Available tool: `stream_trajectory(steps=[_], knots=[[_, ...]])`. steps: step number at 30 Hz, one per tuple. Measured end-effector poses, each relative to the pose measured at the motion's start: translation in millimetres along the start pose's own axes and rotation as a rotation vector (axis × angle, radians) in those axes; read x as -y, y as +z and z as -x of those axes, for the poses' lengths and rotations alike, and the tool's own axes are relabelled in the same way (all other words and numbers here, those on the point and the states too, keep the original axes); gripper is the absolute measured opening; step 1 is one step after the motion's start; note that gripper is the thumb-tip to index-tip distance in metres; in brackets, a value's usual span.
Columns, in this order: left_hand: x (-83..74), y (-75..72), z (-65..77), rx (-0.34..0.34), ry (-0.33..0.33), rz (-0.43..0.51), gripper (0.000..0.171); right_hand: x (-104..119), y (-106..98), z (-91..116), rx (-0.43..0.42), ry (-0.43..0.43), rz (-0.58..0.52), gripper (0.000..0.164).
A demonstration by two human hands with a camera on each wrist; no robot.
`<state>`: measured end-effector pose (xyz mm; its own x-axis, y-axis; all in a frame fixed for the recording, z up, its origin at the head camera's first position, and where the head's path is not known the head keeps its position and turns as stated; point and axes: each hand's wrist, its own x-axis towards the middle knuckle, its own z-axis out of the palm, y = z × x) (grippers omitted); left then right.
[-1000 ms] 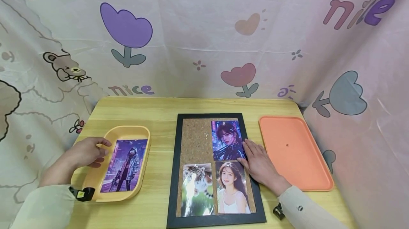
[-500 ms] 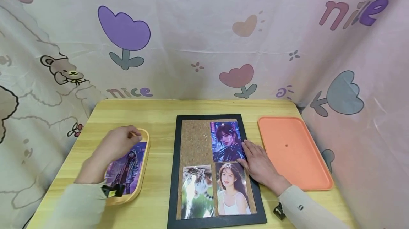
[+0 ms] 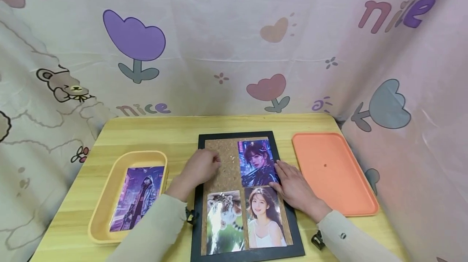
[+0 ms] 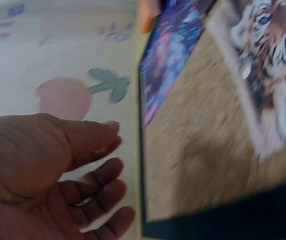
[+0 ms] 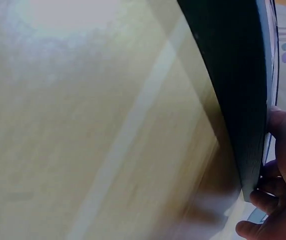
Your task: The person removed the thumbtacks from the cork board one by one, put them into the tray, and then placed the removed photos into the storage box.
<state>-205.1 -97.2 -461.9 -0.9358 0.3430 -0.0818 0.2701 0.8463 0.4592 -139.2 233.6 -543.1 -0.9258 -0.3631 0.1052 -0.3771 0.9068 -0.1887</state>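
A black-framed corkboard [image 3: 224, 156] lies on the table. Pinned to it are a tiger photo [image 3: 224, 223], a portrait of a person in white [image 3: 265, 221] and a purple armoured-figure picture [image 3: 257, 162]. My left hand [image 3: 201, 166] is over the bare upper-left cork, thumb and index tips close together, the other fingers loosely bent. I cannot tell whether something small is between those tips. My right hand [image 3: 296, 187] rests along the frame's right edge, fingers fairly straight, thumb over the armoured-figure picture's lower corner. A clear pushpin [image 4: 245, 67] shows on the tiger photo.
To the left, a yellow tray [image 3: 100, 217] holds a purple picture of a hooded figure [image 3: 140, 195]. An orange tray [image 3: 334, 176] stands to the right. A patterned curtain [image 3: 204, 50] hangs behind and beside the table [image 3: 146, 128].
My left hand has gone from over the yellow tray rightward to the corkboard's upper left. The hooded-figure picture stays in the tray. My right hand stays at the frame edge.
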Motion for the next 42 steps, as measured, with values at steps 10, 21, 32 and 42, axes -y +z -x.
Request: stream_trajectory(steps=[10,21,32,42], knots=[[-14.2,43.9,-35.5,0.059,0.179,-0.166,0.030,3,1,-1,0.015,0.022,-0.004,0.070],[-13.3,58.9,-51.5,0.247,0.242,-0.299,0.108,3,3,0,0.006,0.020,0.001,0.070],[-5.8,62.7,-54.1,0.315,0.224,-0.306,0.126,1,1,0,0.005,0.018,0.003,0.071],[-4.6,65.5,-51.9,0.318,0.231,-0.300,0.124,-2,-4,-3,-0.008,-0.005,0.003,0.068]])
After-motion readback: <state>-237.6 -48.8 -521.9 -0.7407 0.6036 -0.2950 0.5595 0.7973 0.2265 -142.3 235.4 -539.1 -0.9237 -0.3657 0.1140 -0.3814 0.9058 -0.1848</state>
